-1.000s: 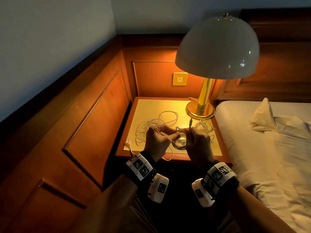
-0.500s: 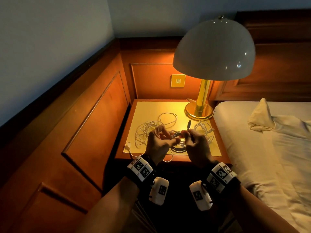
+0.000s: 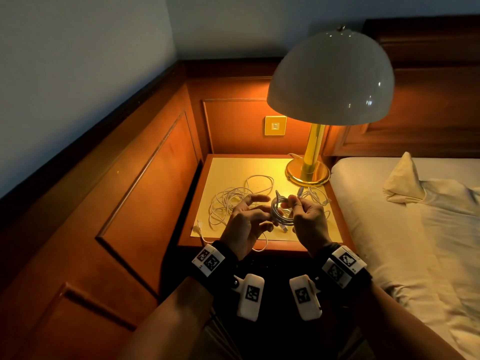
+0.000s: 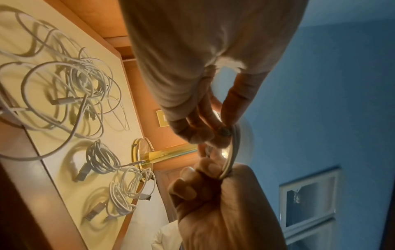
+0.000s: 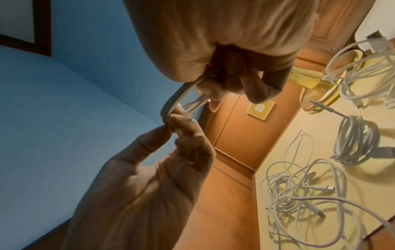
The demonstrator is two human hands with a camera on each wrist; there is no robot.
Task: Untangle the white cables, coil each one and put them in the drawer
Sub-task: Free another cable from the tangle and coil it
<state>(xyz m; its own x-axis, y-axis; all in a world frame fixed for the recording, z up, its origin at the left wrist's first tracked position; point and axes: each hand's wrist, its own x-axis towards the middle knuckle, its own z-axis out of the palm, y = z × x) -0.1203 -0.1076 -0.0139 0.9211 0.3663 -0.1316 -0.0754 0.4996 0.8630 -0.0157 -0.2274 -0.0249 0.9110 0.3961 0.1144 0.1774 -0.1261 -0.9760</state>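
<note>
I hold a small coil of white cable (image 3: 281, 213) upright above the nightstand's (image 3: 228, 167) front edge. My right hand (image 3: 293, 206) grips its right side, a plug end sticking up past the fingers. My left hand (image 3: 265, 213) pinches the left side (image 5: 169, 121) between thumb and fingertips, index finger stretched out. A loose tangle of white cables (image 3: 233, 201) lies on the top to the left. Two coiled cables (image 4: 102, 159) (image 4: 126, 194) lie near the lamp. The drawer is not visible in the dark below.
A brass lamp base (image 3: 307, 172) stands at the nightstand's back right under a wide white shade (image 3: 330, 79). The bed (image 3: 415, 242) adjoins on the right, wood panelling (image 3: 145, 190) on the left. One cable end (image 3: 205, 239) hangs over the front edge.
The coil has turned upright between my hands. My left fingers have spread out, and only thumb and fingertips stay on it. The right hand keeps its grip.
</note>
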